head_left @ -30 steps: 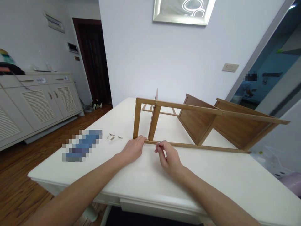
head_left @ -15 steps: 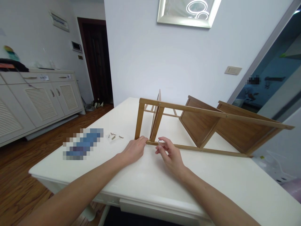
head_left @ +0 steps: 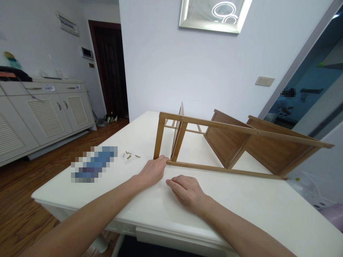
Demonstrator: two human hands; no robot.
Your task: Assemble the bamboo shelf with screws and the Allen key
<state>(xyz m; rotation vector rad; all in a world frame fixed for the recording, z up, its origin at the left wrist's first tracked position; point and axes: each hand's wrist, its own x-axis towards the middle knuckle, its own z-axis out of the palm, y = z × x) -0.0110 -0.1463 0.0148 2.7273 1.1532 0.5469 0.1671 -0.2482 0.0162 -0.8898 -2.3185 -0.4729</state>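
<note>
A brown wooden shelf unit (head_left: 203, 166) lies on its side on the white table (head_left: 235, 214), with slatted or panelled boards set between its rails. My left hand (head_left: 154, 170) is closed around the near left end of its lower rail, by the foot of a cross board. In front of that rail, apart from it, my right hand (head_left: 187, 191) rests low over the table with its fingers curled together. Whatever those fingers hold is hidden from view. Several small screws (head_left: 128, 156) lie on a clear plastic bag left of my left hand.
A blurred blue item (head_left: 96, 164) lies on the table's left part. Behind the table stands a white wall with a framed picture (head_left: 209, 28) and a switch (head_left: 264, 81). White cabinets (head_left: 43, 110) are at the left, and a clear plastic bag (head_left: 311, 189) is at the right edge.
My right hand has drawn back from the rail toward me and turned over, its fingers closing. The small silver metal piece between its fingers no longer shows. My left hand stays put.
</note>
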